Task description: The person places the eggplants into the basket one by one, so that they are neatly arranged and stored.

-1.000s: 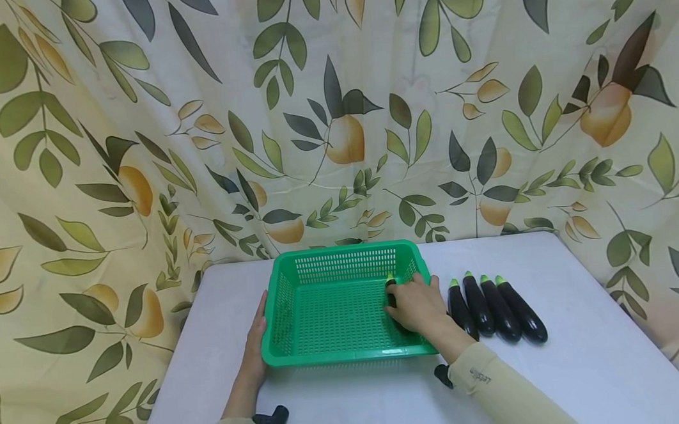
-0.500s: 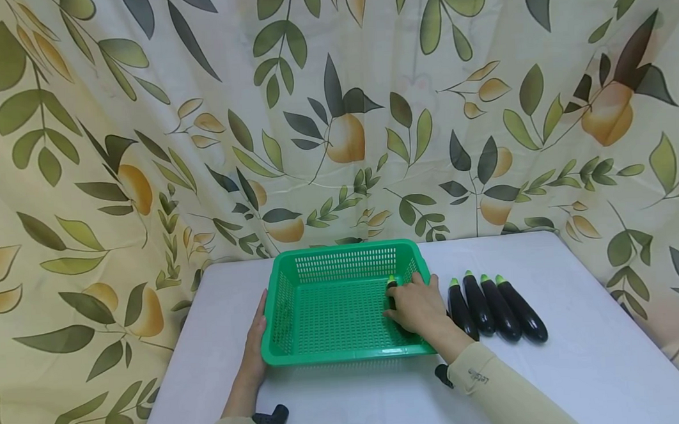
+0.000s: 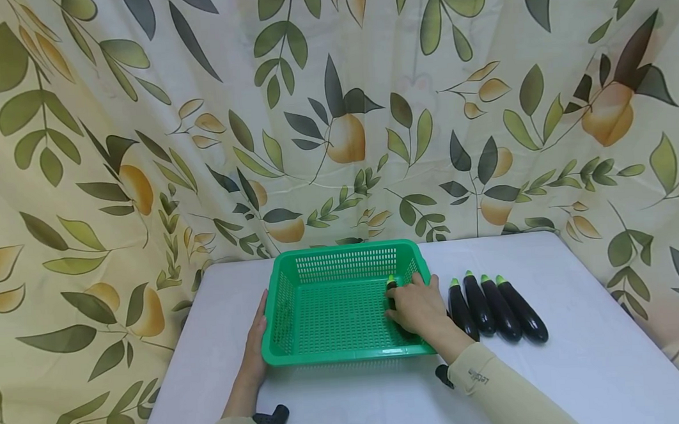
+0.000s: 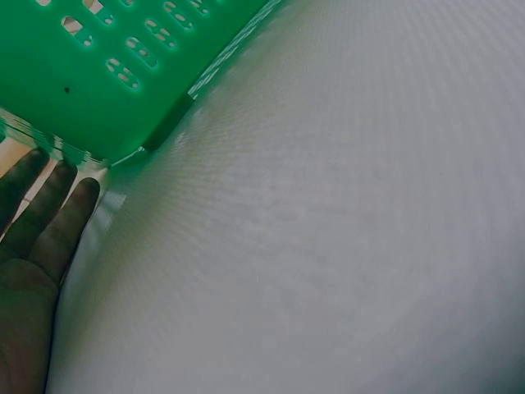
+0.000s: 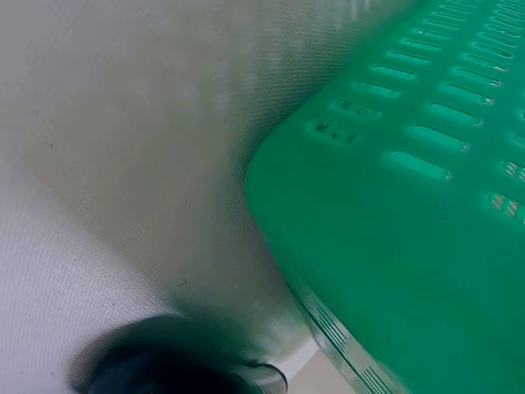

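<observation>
right grip [image 3: 418,305] around an eggplant [image 3: 392,285] in green basket [image 3: 347,357], left grip [image 3: 255,341] flat against it

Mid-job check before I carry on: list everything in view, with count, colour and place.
Basket: one, green, on the table
Basket eggplant: one, black with green tip, inside at the right, partly covered
Loose eggplants: at least four, black with green tips, right of the basket
Table: one, white, under the basket
Backdrop cloth: panel count unclear, cream with leaves and fruit, behind
Wrist pieces: two, black, at the wrists
Sleeves: two, beige, front
Left hand: one, bare, against basket's left side
Right hand: one, bare, gripping basket eggplant
</observation>
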Motion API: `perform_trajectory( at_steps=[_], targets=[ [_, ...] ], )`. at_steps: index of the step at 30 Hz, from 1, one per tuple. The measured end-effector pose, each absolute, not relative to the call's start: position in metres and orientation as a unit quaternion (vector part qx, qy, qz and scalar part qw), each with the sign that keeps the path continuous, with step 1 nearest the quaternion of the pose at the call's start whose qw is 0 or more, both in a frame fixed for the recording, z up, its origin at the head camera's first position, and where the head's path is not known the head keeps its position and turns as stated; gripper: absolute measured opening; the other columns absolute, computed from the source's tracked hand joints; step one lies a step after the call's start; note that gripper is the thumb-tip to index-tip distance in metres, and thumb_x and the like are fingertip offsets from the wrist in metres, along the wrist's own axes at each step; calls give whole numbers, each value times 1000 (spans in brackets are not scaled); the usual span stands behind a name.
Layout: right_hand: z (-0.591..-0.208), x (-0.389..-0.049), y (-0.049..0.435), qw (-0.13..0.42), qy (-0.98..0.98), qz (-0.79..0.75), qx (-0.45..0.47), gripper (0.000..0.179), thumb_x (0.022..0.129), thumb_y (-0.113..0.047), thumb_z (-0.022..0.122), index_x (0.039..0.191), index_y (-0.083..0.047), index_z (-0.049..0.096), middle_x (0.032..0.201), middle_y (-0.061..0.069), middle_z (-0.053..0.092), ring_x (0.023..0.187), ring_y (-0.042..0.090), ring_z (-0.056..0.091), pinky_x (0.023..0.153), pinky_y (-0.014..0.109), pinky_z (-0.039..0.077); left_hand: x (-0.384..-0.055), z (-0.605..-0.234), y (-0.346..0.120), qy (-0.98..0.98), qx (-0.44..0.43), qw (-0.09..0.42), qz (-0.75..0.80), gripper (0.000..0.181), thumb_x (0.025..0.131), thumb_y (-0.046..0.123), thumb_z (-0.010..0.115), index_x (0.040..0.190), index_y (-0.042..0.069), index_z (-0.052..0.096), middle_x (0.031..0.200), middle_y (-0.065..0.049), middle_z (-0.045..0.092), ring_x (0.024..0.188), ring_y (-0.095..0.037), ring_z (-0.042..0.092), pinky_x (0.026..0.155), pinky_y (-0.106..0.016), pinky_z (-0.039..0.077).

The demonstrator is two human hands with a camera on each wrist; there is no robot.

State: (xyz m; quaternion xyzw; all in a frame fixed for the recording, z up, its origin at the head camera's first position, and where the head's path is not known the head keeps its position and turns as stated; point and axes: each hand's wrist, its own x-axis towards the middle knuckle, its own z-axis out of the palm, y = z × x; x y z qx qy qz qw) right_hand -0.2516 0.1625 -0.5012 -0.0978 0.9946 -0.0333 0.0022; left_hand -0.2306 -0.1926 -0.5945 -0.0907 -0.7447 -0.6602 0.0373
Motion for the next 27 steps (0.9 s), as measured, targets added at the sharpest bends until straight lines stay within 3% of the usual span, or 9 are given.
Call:
perform_trajectory(
  at_steps=[6, 11, 27],
  targets=[
    [-499, -251, 162, 0, 995, -36, -91, 46, 90, -45, 79, 130, -22, 74, 118, 7, 77, 103, 30, 53, 97, 67, 39, -230, -593, -192, -745, -92, 36, -660, 57, 110, 44, 13, 166, 39, 15, 173, 18, 17, 164, -18, 6, 126, -68, 3],
    [-499, -251, 162, -21, 994, -49, -91, 40, 91, -39, 78, 126, -18, 74, 110, 8, 78, 99, 30, 56, 92, 65, 42, -229, -592, -191, -745, -89, 35, -660, 54, 110, 44, 12, 163, 48, 17, 173, 18, 17, 164, -19, 6, 126, -68, 4],
    [-489, -249, 170, -87, 986, -102, -96, 25, 94, -32, 75, 114, -18, 78, 105, 8, 78, 104, 36, 67, 104, 73, 36, -230, -594, -193, -749, -87, 34, -656, 54, 110, 47, 13, 164, 46, 16, 173, 19, 16, 164, -19, 6, 127, -67, 3]
  ],
)
